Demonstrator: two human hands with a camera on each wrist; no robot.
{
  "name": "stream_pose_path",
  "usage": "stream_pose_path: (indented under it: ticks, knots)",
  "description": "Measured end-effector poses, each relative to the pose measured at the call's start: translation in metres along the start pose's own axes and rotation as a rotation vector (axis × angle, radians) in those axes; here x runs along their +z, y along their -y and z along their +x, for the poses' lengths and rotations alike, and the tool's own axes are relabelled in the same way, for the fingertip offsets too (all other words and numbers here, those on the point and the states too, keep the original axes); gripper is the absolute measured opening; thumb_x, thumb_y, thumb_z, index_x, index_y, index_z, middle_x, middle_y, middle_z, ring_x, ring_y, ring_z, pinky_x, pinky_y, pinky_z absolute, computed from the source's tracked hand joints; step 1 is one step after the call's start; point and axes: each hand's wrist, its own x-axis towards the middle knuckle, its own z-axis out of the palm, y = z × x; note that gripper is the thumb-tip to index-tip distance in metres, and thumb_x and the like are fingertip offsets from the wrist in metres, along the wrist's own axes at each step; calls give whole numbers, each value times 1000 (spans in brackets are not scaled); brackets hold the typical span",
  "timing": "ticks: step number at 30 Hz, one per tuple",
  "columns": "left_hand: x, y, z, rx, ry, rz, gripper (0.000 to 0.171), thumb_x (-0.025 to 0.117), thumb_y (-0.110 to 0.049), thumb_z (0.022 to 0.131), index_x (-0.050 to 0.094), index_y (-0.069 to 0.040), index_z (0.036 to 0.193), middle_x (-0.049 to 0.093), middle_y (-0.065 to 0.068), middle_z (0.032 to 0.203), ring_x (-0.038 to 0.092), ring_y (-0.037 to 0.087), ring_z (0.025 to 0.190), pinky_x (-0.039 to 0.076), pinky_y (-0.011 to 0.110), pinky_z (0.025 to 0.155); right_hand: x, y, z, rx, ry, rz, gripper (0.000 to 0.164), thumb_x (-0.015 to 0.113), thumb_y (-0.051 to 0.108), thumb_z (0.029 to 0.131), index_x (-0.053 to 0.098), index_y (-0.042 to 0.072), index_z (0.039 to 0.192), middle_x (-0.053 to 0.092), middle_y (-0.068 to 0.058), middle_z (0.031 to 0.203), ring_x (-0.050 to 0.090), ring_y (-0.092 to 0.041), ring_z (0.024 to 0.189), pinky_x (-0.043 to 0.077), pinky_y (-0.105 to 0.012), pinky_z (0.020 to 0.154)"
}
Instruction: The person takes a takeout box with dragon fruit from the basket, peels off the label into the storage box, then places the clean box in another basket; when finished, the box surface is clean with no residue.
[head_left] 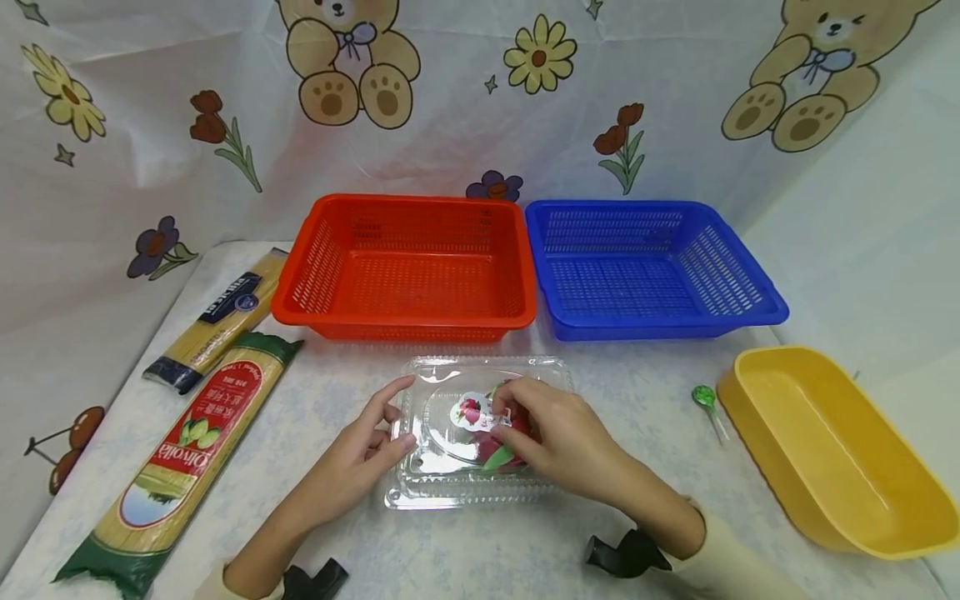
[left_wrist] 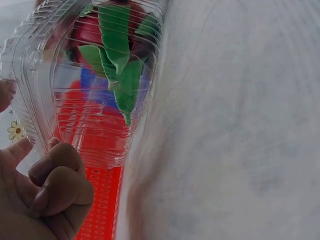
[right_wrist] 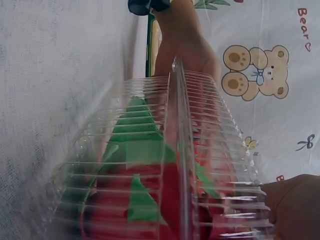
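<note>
Nearest the right-wrist camera, a clear lidded box [right_wrist: 182, 150] stood on the pale tabletop [head_left: 637, 400]. The left hand [head_left: 356, 454] touched its left edge, thumb and forefinger spread, other fingers curled. The right hand [head_left: 566, 429] bent over the box, thumb and forefinger nearly meeting. Inside lay a red, green-leaved fruit [right_wrist: 115, 192]. At that forefinger and thumb was a white sticker [head_left: 468, 411]; whether they pinched it could not be told. Firm bracing and a light touch seemed wisest, since the box looked flimsy.

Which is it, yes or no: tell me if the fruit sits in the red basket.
No, the head view shows the fruit inside the clear plastic box, in front of the red basket.
</note>
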Motion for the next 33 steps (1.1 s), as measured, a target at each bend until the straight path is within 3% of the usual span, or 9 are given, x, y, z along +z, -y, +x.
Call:
stream_pose_path:
  ticks: [8,17,22,30,33]
  knots:
    - [0,-1,0,-3,4,-13,66,62,-23,103,29,-37,158,50,11,108,64,25,67,51,29,66,-1,-5,3,62,-8,175,17,75,7,93,71,21,102,54,11,77,48,-6,60,43,-23,53]
    - [0,0,0,20,5,-2,65,61,-25,104,29,-36,159,49,11,108,57,16,61,48,28,62,-8,-9,3,166,-24,354,14,73,12,96,74,21,106,56,6,72,48,-10,57,39,-24,49]
    - [1,2,2,39,11,-22,65,61,-23,104,28,-34,159,49,11,108,60,20,62,49,28,63,-19,-11,-4,207,-55,404,17,74,15,96,74,20,112,64,0,77,53,-14,58,42,-25,48]
    - [4,3,2,25,14,-37,65,62,-23,103,29,-35,159,48,11,108,59,22,62,49,28,63,-46,-30,-47,310,-255,296,27,73,10,95,74,20,120,67,0,95,48,-13,55,39,-28,45]
    - [1,2,0,5,1,-25,65,62,-25,103,29,-38,158,49,11,108,59,21,62,49,28,63,-57,-37,-63,361,-356,268,28,73,6,95,74,14,121,66,-1,90,48,-13,56,38,-29,45]
